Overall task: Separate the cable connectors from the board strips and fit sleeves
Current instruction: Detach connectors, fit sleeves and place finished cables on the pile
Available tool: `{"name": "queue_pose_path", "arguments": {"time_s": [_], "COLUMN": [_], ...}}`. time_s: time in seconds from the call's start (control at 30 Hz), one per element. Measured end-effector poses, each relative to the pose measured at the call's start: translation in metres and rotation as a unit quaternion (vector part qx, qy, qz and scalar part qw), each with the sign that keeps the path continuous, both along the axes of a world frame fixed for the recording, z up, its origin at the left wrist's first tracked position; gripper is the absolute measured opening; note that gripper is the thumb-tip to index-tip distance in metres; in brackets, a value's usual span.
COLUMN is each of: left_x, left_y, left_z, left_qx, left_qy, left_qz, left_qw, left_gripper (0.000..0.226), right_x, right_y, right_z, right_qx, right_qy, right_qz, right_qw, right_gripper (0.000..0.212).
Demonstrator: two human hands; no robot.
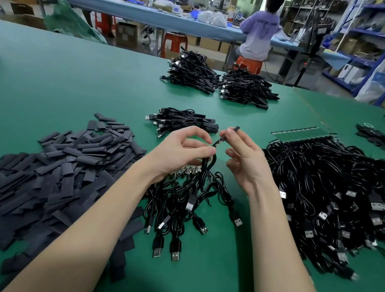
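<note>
My left hand point(183, 148) pinches a black cable point(209, 166) just below its small board connector point(216, 143), above the table's middle. My right hand point(242, 152) pinches a black sleeve point(234, 129) between thumb and forefinger, right beside the connector's tip. The cable hangs down into a bunch of loose USB cables point(185, 208) under my hands. A big heap of flat black sleeves point(56, 167) lies at the left. At the right, a green board strip point(303, 136) still carries a large mass of cables point(340, 202).
A small pile of sleeved cables point(182, 121) lies just beyond my hands, and two bundled stacks point(219, 79) sit farther back on the green table point(73, 76). More black sleeves point(378, 139) lie at far right. A person sits on an orange stool point(248, 63) behind the table.
</note>
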State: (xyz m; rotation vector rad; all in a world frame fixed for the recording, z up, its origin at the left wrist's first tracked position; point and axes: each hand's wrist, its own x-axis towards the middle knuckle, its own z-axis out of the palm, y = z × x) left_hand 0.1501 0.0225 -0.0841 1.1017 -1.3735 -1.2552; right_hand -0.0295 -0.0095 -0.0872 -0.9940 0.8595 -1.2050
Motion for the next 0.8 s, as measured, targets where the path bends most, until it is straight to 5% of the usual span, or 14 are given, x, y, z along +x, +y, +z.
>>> {"name": "queue_pose_path", "arguments": {"time_s": [0.23,0.57,0.8], "left_x": [-0.011,-0.015,-0.015], "left_y": [0.001,0.002,0.002], "left_z": [-0.003,-0.003,0.000], "left_qx": [-0.069,-0.093,-0.004], "left_qy": [-0.053,-0.033,0.049], "left_qz": [0.111,0.147,0.117], "left_qw": [0.990,0.984,0.992], "left_gripper": [0.012,0.013,0.018], "right_x": [0.004,0.011,0.017], "right_y": [0.000,0.004,0.007], "right_z": [-0.003,-0.010,-0.009], "right_qx": [0.012,0.009,-0.128], "right_qy": [0.030,0.056,0.073], "right_qz": [-0.048,-0.040,-0.090], "right_qw": [0.998,0.998,0.985], "right_gripper": [0.034,0.040,0.029]}}
